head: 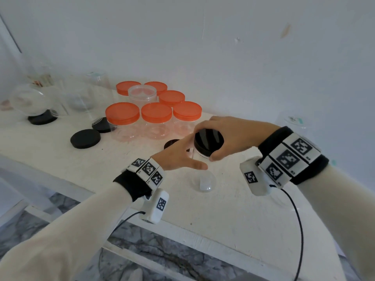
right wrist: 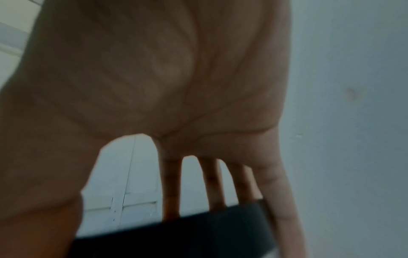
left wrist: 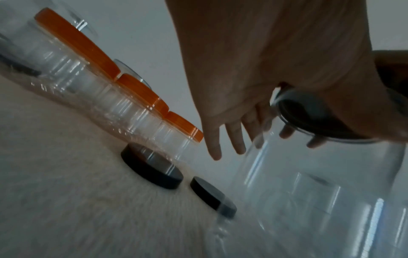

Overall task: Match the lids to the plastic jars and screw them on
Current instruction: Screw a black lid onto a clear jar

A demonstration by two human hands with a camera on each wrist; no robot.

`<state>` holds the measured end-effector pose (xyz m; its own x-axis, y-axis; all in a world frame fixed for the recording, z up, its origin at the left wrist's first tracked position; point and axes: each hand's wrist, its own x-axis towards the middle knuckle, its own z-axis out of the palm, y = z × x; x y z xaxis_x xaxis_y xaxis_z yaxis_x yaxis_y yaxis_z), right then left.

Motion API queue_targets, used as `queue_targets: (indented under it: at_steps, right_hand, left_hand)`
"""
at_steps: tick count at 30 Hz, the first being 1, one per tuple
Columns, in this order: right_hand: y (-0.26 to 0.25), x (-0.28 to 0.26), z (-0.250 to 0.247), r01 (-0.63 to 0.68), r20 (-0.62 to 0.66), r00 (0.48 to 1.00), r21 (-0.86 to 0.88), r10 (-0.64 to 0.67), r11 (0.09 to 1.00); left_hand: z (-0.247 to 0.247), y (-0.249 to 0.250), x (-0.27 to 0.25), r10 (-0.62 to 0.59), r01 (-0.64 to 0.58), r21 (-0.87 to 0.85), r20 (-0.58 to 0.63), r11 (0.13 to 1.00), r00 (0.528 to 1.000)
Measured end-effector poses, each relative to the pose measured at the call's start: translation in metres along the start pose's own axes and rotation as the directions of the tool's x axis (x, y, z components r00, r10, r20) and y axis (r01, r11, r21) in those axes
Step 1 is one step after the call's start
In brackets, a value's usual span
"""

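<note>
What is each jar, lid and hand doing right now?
Clear plastic jar: upright, black lid on top.
Black round lid: gripped by right hand.
Left hand: fingers straight, beside the jar.
Orange-lidded clear jars: closed.
Lidless clear jar: open.
Loose black lid: flat on white table.

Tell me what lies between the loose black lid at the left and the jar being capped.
In the head view, between the loose black lid and the clear jar: bare white table, another black lid, then the left hand.
</note>
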<state>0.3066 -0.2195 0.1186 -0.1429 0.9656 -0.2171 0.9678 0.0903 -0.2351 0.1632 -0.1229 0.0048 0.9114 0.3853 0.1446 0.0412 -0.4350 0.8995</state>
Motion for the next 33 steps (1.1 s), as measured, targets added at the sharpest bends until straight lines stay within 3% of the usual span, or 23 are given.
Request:
queue_targets:
  at_steps: [3, 5, 9, 14, 19, 24, 28, 33]
  right_hand:
    - [0.006, -0.001, -0.005, -0.039, -0.050, 0.998, 0.017, 0.040, 0.999]
    - [0.011, -0.001, -0.013, -0.058, -0.112, 0.992, 0.063, 0.065, 0.996]
    - [0.026, 0.002, -0.033, -0.123, -0.312, 0.936, 0.147, 0.164, 0.982]
    - [0.048, 0.019, -0.046, -0.197, -0.464, 0.848, 0.175, 0.257, 0.965]
    - [0.070, 0.051, -0.039, -0.295, -0.441, 0.825, 0.197, 0.354, 0.935]
    - [0.085, 0.079, -0.029, -0.350, -0.413, 0.812, 0.220, 0.412, 0.911]
    - [0.093, 0.095, -0.017, -0.364, -0.387, 0.817, 0.231, 0.428, 0.902]
    - [0.099, 0.111, -0.010, -0.374, -0.411, 0.812, 0.179, 0.415, 0.910]
  left_hand:
    - [-0.020, -0.008, -0.006, -0.089, 0.087, 0.123, 0.012, 0.989, 0.996]
    - [-0.035, -0.012, -0.006, -0.086, 0.099, 0.170, -0.084, 0.980, 0.993]
    - [-0.067, -0.023, 0.008, 0.135, 0.023, 0.481, -0.292, 0.876, 0.947]
    - [-0.099, -0.045, 0.039, 0.256, 0.002, 0.672, -0.284, 0.740, 0.924]
    - [-0.117, -0.067, 0.057, 0.295, 0.084, 0.790, -0.322, 0.607, 0.900]
    - [-0.119, -0.080, 0.059, 0.121, 0.158, 0.658, -0.357, 0.736, 0.926]
    - [-0.116, -0.082, 0.060, 0.119, 0.185, 0.729, -0.344, 0.659, 0.932]
    - [-0.117, -0.082, 0.060, 0.125, 0.180, 0.726, -0.345, 0.664, 0.930]
